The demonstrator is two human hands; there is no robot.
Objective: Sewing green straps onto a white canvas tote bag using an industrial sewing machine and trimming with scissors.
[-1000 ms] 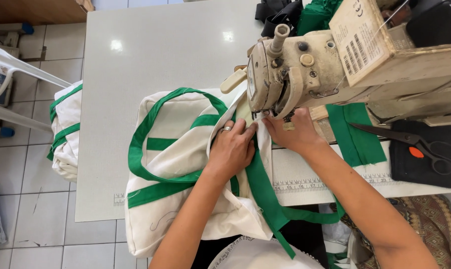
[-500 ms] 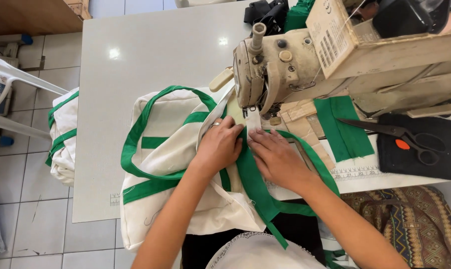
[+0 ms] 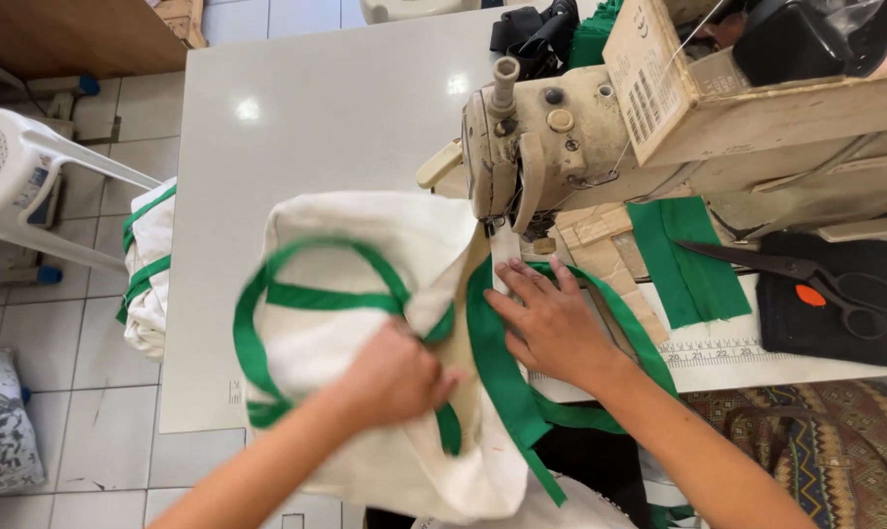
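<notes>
A cream cloth bag (image 3: 365, 255) with green strap handles (image 3: 311, 296) lies on the white table (image 3: 296, 127) in front of an old beige sewing machine (image 3: 551, 147). My left hand (image 3: 396, 377) is closed on a bunch of the bag's cloth and strap near its middle. My right hand (image 3: 553, 318) lies flat with fingers spread on the green strap (image 3: 492, 353) just below the machine's needle area.
Black scissors (image 3: 806, 279) rest on a dark pad at the right, beside a green cloth piece (image 3: 683, 260). More cream and green bags (image 3: 149, 269) hang off the table's left edge. A white plastic chair (image 3: 32, 176) stands on the tiled floor at left.
My left hand has pulled back toward me, bunching the bag's cloth. The bag has shifted left and spread wider. My right hand now lies flatter on the strap by the needle.
</notes>
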